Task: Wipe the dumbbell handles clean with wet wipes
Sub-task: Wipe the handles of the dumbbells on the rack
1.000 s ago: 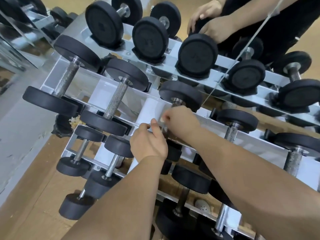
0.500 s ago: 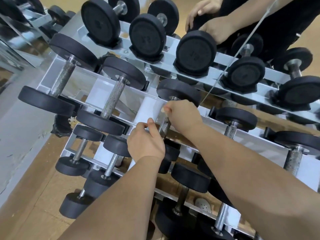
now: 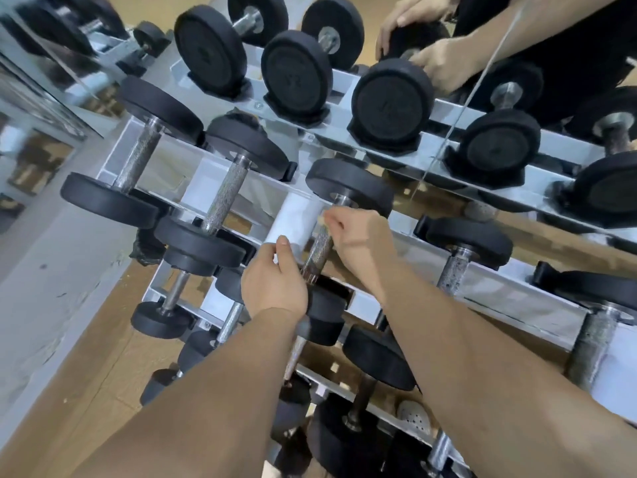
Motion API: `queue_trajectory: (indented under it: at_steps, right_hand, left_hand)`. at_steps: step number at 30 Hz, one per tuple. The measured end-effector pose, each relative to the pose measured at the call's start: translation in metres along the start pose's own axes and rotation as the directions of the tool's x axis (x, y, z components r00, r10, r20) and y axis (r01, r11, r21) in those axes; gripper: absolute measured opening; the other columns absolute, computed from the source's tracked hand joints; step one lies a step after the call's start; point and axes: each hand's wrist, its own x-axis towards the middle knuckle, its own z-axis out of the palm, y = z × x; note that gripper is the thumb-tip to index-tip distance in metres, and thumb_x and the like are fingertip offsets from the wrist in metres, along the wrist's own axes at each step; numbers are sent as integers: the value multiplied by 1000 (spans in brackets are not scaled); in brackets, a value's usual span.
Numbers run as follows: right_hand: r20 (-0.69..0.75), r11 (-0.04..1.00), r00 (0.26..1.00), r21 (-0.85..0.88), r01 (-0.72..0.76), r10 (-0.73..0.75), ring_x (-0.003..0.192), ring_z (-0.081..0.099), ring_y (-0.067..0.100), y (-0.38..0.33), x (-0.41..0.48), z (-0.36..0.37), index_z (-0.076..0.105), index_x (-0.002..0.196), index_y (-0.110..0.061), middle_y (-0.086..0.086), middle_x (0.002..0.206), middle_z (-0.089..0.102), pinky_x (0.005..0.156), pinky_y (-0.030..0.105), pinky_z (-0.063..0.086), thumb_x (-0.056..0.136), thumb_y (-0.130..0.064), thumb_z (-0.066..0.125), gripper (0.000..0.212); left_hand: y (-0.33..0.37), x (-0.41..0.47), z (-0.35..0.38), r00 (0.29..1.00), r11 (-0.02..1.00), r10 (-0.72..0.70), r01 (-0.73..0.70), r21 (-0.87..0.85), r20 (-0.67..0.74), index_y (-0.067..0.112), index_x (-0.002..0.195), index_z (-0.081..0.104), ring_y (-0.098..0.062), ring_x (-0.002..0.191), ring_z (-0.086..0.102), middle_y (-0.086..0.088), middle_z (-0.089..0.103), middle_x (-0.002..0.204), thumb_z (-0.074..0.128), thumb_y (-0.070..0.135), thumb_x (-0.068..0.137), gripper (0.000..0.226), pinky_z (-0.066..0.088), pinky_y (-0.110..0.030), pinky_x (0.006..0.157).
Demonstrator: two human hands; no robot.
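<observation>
Your left hand [image 3: 274, 288] covered the lower end of the knurled dumbbell handle [image 3: 320, 246], so its fingers were out of sight and I could not tell whether they clasped the bar or pinched anything. Your right hand [image 3: 358, 236] sat at the handle's upper end, its fingers [image 3: 331, 218] drawn together on something pale and tiny, too small to say for certain it was the wet wipe. The white strip [image 3: 292, 220] just left of your fingers was hard to read, paper or rack panel. The handle lay on the middle tier of the grey rack [image 3: 489, 288], between its upper black weight [image 3: 348, 184] above your right fingers and the lower one under your left wrist. A neighbouring dumbbell [image 3: 225, 198] left of your fingers stood apart, leaving open room. Another person's hands [image 3: 437, 63] rested on the top tier.
</observation>
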Motion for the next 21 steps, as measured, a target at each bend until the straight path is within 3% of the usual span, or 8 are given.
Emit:
queue_trajectory:
  at_steps: [3, 5, 9, 11, 14, 18, 21]
  right_hand:
    - [330, 996, 941, -20, 82, -71, 95, 64, 24, -11, -9, 5, 70, 103, -21, 2, 101, 72, 88, 39, 50, 101, -33, 47, 26]
    - [414, 997, 907, 14, 78, -77, 95, 63, 23, -12, -15, 10, 69, 103, -19, 3, 101, 70, 89, 37, 49, 102, -31, 48, 24]
    - [138, 955, 990, 293, -50, 10, 88, 65, 20, -19, -28, 3, 73, 99, -19, 2, 92, 72, 82, 35, 51, 98, -23, 58, 16]
    - [24, 955, 997, 286, -74, 71, 90, 65, 19, -34, -37, 0, 73, 102, -20, -1, 96, 74, 83, 33, 50, 98, -24, 57, 17]
    - [-163, 951, 978, 299, -79, 132, 81, 59, 5, -64, -56, 2, 72, 97, -23, -15, 83, 67, 75, 23, 47, 98, -24, 58, 13]
    - [-352, 932, 909, 350, -94, 224, 71, 55, 4, -104, -79, 20, 71, 94, -25, -16, 76, 62, 68, 23, 44, 96, -25, 60, 11]
    - [-366, 892, 874, 427, -148, 320, 70, 54, 2, -141, -95, 35, 73, 95, -24, -14, 72, 61, 66, 18, 43, 96, -26, 61, 12]
  left_hand:
    - [3, 2, -3, 998, 999, -53, 53, -9, 15, 20, 94, 56, -33, 99, 57, -5, 63, 94, 30, 50, 106, 41, 43, -42, 87]
    - [6, 4, -6, 996, 996, -79, 80, -32, 33, 18, 97, 57, -32, 99, 57, -2, 60, 91, 31, 49, 106, 41, 41, -39, 85]
    - [3, 6, -7, 997, 999, -44, 45, -25, 57, 18, 106, 62, -36, 106, 58, -10, 66, 104, 29, 50, 106, 46, 43, -43, 93]
    - [1, 8, -8, 995, 999, -23, 20, 31, 94, 17, 112, 63, -38, 112, 57, -16, 67, 114, 26, 50, 106, 50, 42, -44, 95]
    - [-1, 18, -13, 971, 988, 30, -64, 137, 238, 15, 124, 58, -38, 115, 57, -17, 64, 122, 20, 48, 106, 54, 43, -46, 98]
    - [-38, 31, -44, 852, 991, 134, -109, -79, 506, 16, 135, 52, -36, 127, 50, -14, 56, 137, 22, 45, 109, 49, 38, -49, 109]
    - [-89, 41, -96, 825, 987, 122, -41, -157, 551, 23, 139, 51, -28, 130, 49, -4, 55, 140, 26, 44, 109, 44, 36, -39, 108]
